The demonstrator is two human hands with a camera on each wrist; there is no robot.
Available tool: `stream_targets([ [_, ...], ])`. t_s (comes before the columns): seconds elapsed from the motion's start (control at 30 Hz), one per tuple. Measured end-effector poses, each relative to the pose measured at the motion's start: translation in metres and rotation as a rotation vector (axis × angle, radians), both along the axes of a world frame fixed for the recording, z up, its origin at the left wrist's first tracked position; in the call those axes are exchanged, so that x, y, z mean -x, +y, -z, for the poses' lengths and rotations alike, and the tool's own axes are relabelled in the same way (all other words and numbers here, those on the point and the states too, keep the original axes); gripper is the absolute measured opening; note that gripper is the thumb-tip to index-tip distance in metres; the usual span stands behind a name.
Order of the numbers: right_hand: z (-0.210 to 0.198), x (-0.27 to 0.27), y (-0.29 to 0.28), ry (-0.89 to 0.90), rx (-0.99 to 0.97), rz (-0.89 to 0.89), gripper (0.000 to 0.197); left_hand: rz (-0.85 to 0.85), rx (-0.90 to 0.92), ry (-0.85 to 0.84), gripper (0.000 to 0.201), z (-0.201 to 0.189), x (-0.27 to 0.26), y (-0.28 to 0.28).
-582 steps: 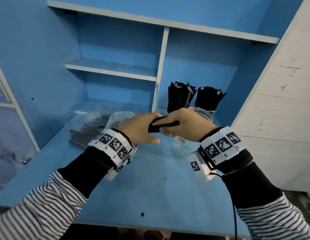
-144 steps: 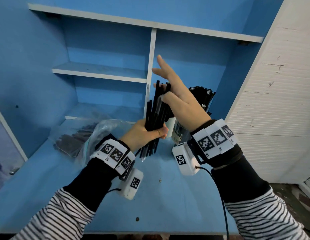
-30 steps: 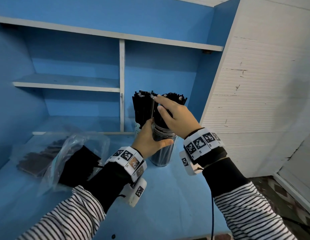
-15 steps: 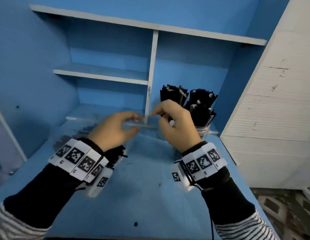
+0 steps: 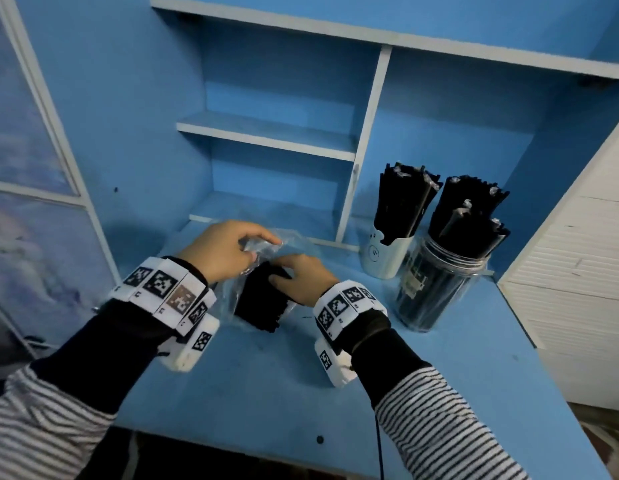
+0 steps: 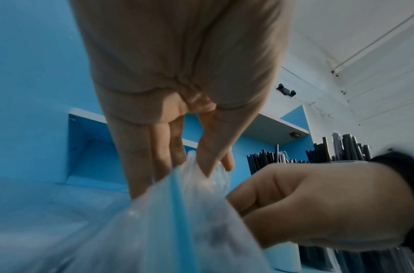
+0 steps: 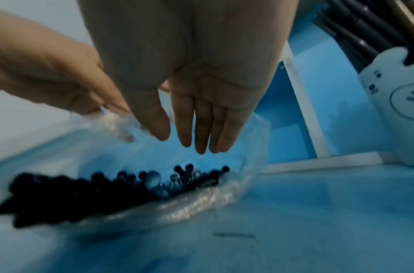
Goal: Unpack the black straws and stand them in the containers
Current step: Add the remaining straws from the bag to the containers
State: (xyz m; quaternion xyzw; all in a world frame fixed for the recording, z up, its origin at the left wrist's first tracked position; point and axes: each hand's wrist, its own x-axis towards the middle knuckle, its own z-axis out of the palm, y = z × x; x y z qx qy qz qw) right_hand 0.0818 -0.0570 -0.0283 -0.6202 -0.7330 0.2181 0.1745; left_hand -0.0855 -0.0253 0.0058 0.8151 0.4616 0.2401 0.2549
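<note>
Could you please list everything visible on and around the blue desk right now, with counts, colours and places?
Plastic bag: one, clear, on the desk between the hands, mouth pulled open.
Loose straws: one bundle, black, lying in the bag.
Cup: one, pale with a printed face, back right, packed with upright black straws.
Jar: one, clear, right of the cup, full of upright black straws.
Desk: one, blue.
Shelves: blue with white edges, behind the desk.
Cabinet: one, white, far right.
Left hand: pinches the bag's rim.
Right hand: fingers straight, reaching to the loose straws.
</note>
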Motion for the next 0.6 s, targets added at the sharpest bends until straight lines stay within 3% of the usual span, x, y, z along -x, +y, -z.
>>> stream_targets([
  [0.2, 0.019, 0.008, 0.016, -0.099, 0.096, -0.017, 0.068, -0.047, -0.013, -0.099, 0.048, -0.006, -0.001, 0.000],
  [0.33, 0.024, 0.014, 0.016, -0.187, 0.053, -0.068, 0.062, -0.044, 0.010, -0.108, 0.046, -0.008, -0.004, -0.004],
  [0.6, 0.020, 0.013, 0.015, -0.182, -0.028, -0.091, 0.052, -0.041, 0.027, -0.109, 0.046, -0.013, -0.004, -0.008],
])
